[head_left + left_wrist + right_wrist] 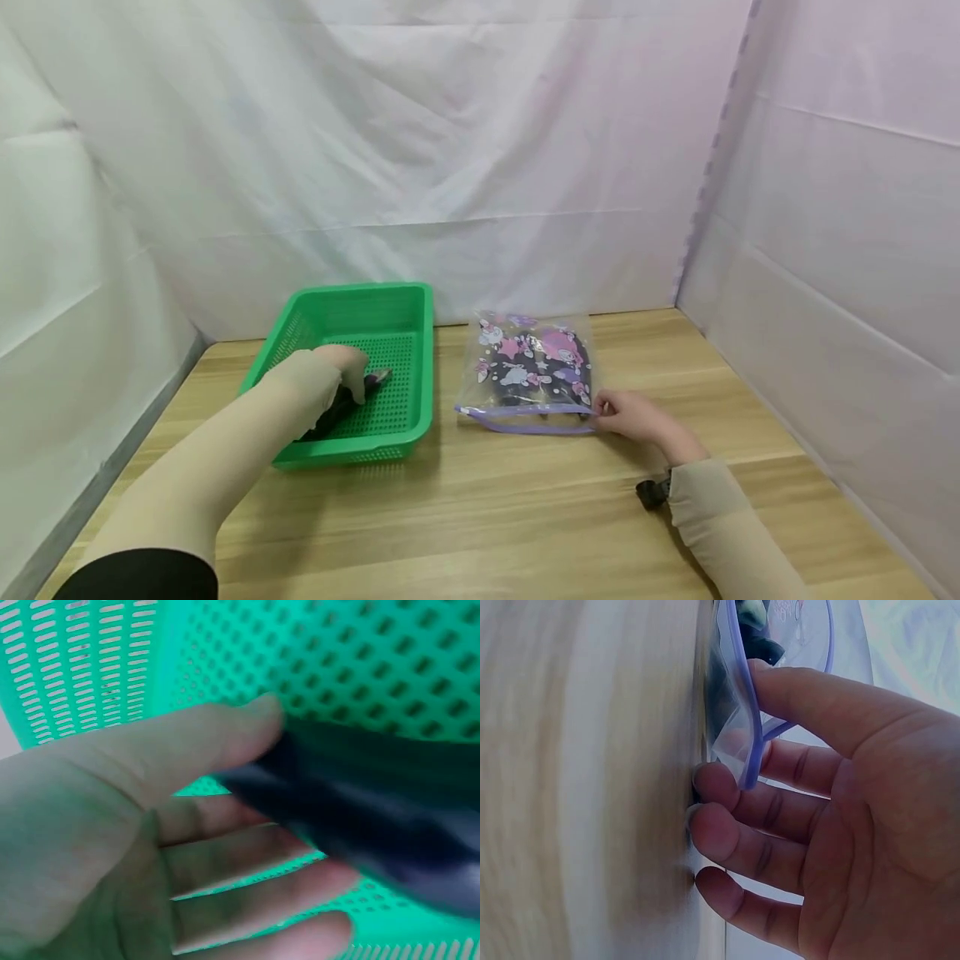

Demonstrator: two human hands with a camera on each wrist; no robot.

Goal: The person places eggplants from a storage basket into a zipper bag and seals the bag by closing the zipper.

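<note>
My left hand (345, 367) reaches down into the green basket (419, 367). Its thumb and fingers hold the end of a dark purple eggplant (382, 810), which slants over the basket's perforated floor. Part of the eggplant is hidden by the hand in the head view. Right of the basket, a clear zip bag (536, 367) printed with cartoon figures lies on the table, dark contents showing through. With thumb and index finger, my right hand (633, 417) pinches the right end of its purple zip edge (751, 754). The bag's mouth gapes a little in the right wrist view.
The wooden table (480, 517) carries both basket and bag. White cloth (450, 150) hangs behind it and along both sides. A small black device (652, 493) is strapped at the right wrist.
</note>
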